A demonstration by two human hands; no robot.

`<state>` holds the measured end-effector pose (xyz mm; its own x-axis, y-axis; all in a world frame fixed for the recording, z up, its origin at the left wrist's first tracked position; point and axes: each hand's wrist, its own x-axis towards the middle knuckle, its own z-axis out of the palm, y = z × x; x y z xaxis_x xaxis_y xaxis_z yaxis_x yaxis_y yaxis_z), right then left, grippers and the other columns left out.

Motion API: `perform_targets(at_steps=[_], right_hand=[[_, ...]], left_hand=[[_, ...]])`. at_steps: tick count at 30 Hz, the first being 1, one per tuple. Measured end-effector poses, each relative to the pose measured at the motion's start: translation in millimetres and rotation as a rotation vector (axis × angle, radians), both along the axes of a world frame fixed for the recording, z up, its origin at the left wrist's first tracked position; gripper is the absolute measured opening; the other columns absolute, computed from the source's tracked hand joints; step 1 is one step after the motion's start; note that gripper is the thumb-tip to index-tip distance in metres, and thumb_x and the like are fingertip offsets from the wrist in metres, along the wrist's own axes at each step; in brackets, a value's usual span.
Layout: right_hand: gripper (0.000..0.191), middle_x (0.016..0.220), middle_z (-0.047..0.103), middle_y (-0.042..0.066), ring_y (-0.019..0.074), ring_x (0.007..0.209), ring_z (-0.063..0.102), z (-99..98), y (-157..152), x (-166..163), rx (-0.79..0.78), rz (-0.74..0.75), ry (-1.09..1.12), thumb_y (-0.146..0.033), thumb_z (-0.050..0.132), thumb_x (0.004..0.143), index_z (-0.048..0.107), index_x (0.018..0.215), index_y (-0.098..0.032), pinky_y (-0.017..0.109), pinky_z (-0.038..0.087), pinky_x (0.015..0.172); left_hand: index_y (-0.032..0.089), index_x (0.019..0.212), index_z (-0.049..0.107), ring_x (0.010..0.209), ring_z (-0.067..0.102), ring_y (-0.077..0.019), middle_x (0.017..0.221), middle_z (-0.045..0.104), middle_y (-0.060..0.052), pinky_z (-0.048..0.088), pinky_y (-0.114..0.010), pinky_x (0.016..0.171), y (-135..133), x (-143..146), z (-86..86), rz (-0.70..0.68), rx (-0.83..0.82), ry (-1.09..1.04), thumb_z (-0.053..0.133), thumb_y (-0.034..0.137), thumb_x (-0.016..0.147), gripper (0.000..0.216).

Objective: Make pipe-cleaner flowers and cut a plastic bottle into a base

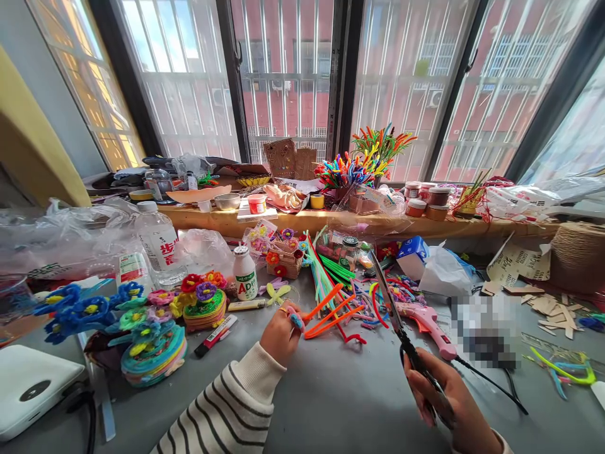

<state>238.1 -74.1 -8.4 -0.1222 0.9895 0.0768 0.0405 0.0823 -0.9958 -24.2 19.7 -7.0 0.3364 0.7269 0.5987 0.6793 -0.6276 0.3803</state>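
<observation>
My left hand (280, 334), in a striped sleeve, is closed on a bundle of orange pipe cleaners (331, 313) that fan out to the right over the grey table (331, 391). My right hand (449, 403) grips black-handled scissors (401, 328) whose blades point up and away, their tips above the pile of loose pipe cleaners (363, 296). A pink glue gun (428, 321) lies just right of the scissor blades.
Finished pipe-cleaner flower coasters (151, 353) and blue flowers (80, 312) sit at left, beside a water bottle (158, 243) and a small white bottle (245, 271). A wooden sill (331, 221) behind holds jars, bowls and upright pipe cleaners. A twine roll (579, 255) and cardboard scraps lie at right.
</observation>
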Motion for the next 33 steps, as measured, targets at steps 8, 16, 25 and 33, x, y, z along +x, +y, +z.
perform_targets(at_steps=[8, 16, 25, 33], right_hand=[[0.026, 0.076, 0.062, 0.008, 0.027, 0.066, 0.053, -27.4, -17.0, 86.2, -0.004, -0.246, -0.661, -0.028, 0.072, 0.046, 0.064, 0.071, -0.03, 0.041, 0.037, 0.064], [0.007, 0.066, 0.057, 0.009, 0.0244, 0.064, 0.051, 15.0, -2.5, 65.5, 0.158, -0.045, -0.755, -0.03, 0.061, 0.062, 0.066, 0.058, -0.028, 0.04, 0.035, 0.062], [0.026, 0.06, 0.052, -0.002, 0.0057, 0.042, 0.043, -2.0, 59.8, -107.2, 0.037, 0.052, 0.278, -0.037, 0.055, 0.067, 0.055, 0.079, -0.014, 0.018, 0.034, 0.035], [0.022, 0.052, 0.054, -0.004, 0.0044, 0.042, 0.048, -1.8, 69.8, -105.4, -0.098, -0.123, 0.551, -0.034, 0.061, 0.064, 0.055, 0.066, -0.013, 0.015, 0.04, 0.038]], left_hand=[[0.013, 0.048, 0.054, 0.047, 0.051, -0.0094, 0.058, 0.053, -0.004, 0.046, -0.022, 0.045, 0.5, -0.7, 1.5, -0.067, -0.126, -0.326, 0.049, 0.032, 0.07, 0.029], [0.015, 0.059, 0.061, 0.029, 0.036, -0.0052, 0.032, 0.036, 0.006, 0.033, -0.018, 0.034, -9.2, 5.1, 17.6, -0.217, -0.563, -0.494, 0.044, 0.041, 0.072, 0.034], [0.018, 0.058, 0.057, 0.029, 0.036, -0.006, 0.032, 0.039, 0.005, 0.033, -0.018, 0.034, -12.2, 9.4, 16.6, -0.349, -0.738, -0.363, 0.035, 0.038, 0.077, 0.036], [0.016, 0.059, 0.059, 0.034, 0.045, -0.0096, 0.041, 0.053, 0.0, 0.038, -0.022, 0.037, -4.6, 3.9, 8.6, 0.005, -0.559, -0.211, 0.039, 0.042, 0.072, 0.036]])
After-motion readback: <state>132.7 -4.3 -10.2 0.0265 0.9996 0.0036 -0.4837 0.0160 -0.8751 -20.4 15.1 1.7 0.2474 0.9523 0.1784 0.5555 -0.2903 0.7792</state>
